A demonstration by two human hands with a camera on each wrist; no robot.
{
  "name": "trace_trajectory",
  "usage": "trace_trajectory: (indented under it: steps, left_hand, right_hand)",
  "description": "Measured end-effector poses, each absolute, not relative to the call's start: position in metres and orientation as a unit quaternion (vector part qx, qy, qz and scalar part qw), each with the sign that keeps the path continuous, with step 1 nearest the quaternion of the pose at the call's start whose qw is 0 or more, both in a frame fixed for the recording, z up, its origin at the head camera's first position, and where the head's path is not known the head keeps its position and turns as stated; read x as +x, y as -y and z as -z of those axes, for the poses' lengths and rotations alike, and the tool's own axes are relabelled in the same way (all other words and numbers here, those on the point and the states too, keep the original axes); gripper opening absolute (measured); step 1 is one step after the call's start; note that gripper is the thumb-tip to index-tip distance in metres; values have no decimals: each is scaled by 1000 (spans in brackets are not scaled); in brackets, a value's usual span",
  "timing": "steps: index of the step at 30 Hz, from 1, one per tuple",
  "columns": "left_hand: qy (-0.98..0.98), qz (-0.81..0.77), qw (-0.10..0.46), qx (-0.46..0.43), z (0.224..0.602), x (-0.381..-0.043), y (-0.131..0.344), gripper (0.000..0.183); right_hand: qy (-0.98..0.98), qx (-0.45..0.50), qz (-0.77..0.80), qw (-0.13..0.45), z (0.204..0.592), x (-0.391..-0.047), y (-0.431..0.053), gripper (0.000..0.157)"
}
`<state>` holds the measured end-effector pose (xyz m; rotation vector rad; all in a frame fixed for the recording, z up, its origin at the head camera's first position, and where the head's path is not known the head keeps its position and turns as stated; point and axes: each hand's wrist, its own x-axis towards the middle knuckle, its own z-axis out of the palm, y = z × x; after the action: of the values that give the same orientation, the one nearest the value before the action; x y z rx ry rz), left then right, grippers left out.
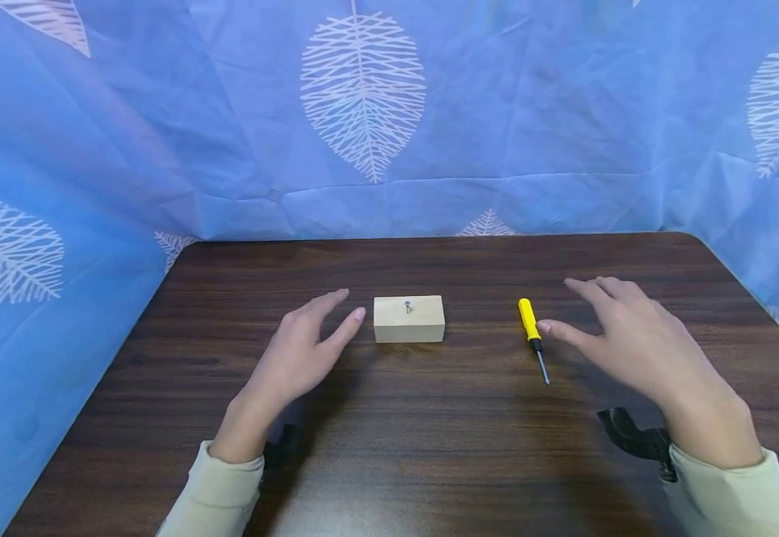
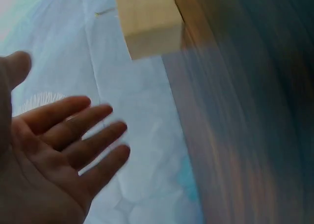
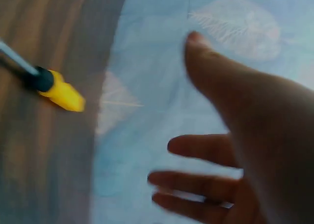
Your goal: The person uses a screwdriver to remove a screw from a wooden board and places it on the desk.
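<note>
Hands [image 1: 300, 352] outstretched, well apart, block [image 1: 408, 321] and screwdriver [image 1: 531, 328] between

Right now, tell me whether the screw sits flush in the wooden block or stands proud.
Proud: the screw sticks up from the top of the wooden block, its shank visible. Depth inside: cannot tell.

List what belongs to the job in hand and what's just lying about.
Likely the job's, being nearest the hands:
pale rectangular wooden block
small silver metal screw standing on it
yellow-and-black screwdriver with metal shaft

Apparently just surroundings:
brown wood-grain table
blue cloth with white leaf prints
</note>
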<state>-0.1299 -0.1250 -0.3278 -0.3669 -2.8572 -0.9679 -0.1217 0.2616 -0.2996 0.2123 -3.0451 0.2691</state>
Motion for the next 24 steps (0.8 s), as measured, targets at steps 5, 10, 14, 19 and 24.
trace_trajectory:
  steps: [5,10,14,19,24]
  left_hand:
    - [904,413,11,-111,334,-134,121,61]
    - [890,444,-20,-104,342,-140,122,61]
    - [874,474,-39,-96,348,-145,125,62]
    - [835,538,-72,-84,357,-152,126,63]
    - [792,596,-110,-74,367,-160,122,69]
  right_hand:
    - [981,60,-179,32,325,-135,-263,76]
    - [966,42,-251,35,349,-144,-273,62]
    - [951,5,-309,0,361,-149,-282,58]
    - [931,-42,-360,-42,368,-152,-289,61]
    - [924,-50,-374,-55,373,-153,-287,63]
